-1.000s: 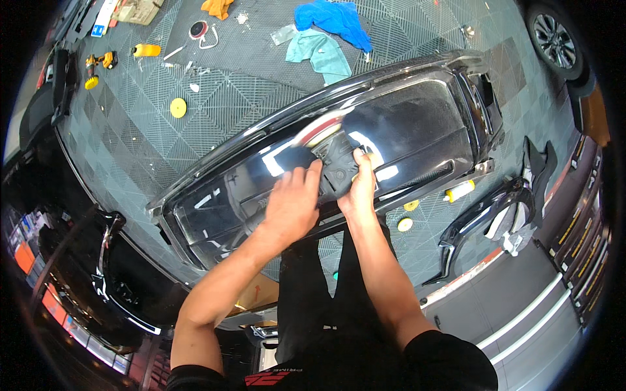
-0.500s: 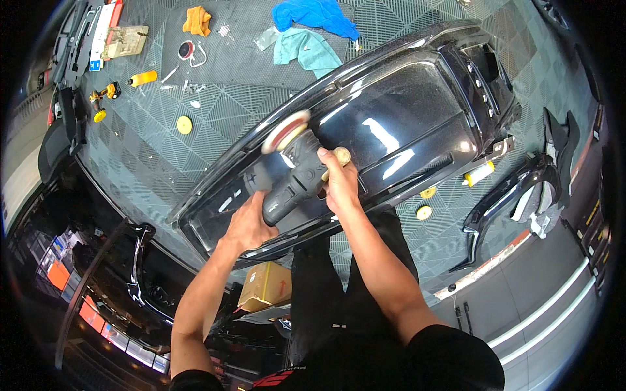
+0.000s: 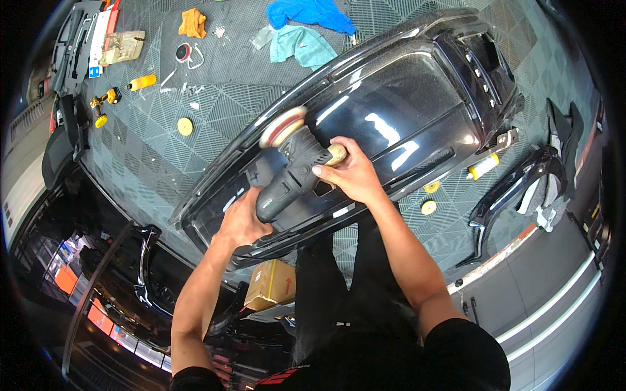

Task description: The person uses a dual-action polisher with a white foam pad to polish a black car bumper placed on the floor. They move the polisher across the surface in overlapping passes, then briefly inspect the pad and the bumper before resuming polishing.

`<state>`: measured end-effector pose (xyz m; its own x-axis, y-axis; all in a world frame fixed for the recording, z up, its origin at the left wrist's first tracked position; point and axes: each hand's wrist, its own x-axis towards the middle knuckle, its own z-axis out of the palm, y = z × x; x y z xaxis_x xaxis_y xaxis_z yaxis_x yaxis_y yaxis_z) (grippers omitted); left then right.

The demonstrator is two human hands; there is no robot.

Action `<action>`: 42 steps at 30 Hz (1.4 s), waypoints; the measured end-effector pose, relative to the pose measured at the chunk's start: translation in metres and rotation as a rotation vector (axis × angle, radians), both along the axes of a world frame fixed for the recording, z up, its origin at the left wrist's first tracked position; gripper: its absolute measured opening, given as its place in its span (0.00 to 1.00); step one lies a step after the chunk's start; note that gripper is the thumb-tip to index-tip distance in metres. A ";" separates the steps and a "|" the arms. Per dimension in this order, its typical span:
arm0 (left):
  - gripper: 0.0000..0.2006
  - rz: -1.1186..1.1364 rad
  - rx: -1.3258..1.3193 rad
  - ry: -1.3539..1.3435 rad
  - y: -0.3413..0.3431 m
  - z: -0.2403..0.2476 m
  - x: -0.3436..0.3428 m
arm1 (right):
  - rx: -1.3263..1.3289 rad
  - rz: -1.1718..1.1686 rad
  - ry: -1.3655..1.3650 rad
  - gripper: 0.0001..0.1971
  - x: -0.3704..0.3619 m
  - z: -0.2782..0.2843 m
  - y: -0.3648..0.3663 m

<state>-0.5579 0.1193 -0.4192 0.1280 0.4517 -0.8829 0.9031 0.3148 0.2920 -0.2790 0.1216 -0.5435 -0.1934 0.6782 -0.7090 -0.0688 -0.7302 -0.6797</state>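
Note:
A black power polisher (image 3: 293, 181) lies slantwise over a glossy black car body panel (image 3: 417, 91). My left hand (image 3: 242, 220) is wrapped round the rear of its body. My right hand (image 3: 353, 172) grips the front side, thumb on the body and fingers by a pale round knob (image 3: 337, 154). Part of the right hand's grip is hidden behind the tool. The round red and cream pad (image 3: 284, 128) is tilted and smeared by motion, at the panel's far long edge; I cannot tell whether it touches. Bright lamp reflections and fine dust show on the panel.
Beyond the panel lie blue (image 3: 310, 16), teal (image 3: 304, 47) and orange cloths (image 3: 192, 23), a yellow drill (image 3: 104, 105), a yellow bottle (image 3: 141, 82) and a yellow pad (image 3: 185, 126). A cardboard box (image 3: 270, 285) stands near my legs; a white bottle (image 3: 483, 167) lies right.
My right hand has turned on the polisher, its fingers now extending farther past the knob and the wrist farther right. The left hand keeps its grip. The whole view has shifted slightly.

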 end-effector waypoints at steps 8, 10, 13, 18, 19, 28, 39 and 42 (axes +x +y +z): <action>0.42 0.017 0.053 -0.013 -0.003 -0.006 -0.001 | 0.004 0.240 0.010 0.43 0.020 0.011 0.019; 0.43 0.032 0.039 0.001 -0.005 -0.006 -0.001 | 0.018 0.259 0.002 0.45 0.023 0.013 0.021; 0.44 0.081 -0.018 0.002 -0.008 -0.007 -0.005 | -0.006 0.346 -0.005 0.43 0.024 0.021 0.028; 0.44 0.090 0.011 -0.035 -0.026 -0.018 -0.022 | 0.063 0.322 0.002 0.41 0.015 0.018 0.021; 0.43 0.119 0.005 -0.046 -0.029 -0.021 -0.024 | 0.083 0.321 -0.002 0.40 0.014 0.017 0.019; 0.43 0.217 -0.036 -0.109 -0.030 -0.028 -0.011 | 0.113 0.401 -0.070 0.35 0.028 0.018 0.036; 0.43 0.228 -0.029 -0.095 -0.001 -0.027 0.026 | 0.087 0.323 -0.055 0.36 0.063 0.027 0.058; 0.44 0.199 -0.023 -0.094 0.007 -0.025 0.037 | 0.064 0.285 -0.011 0.37 0.072 0.024 0.060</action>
<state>-0.5206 0.1264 -0.4446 0.1208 0.4559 -0.8818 0.7916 0.4918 0.3627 -0.2066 0.1821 -0.5196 -0.3749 0.6413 -0.6695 0.1409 -0.6743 -0.7249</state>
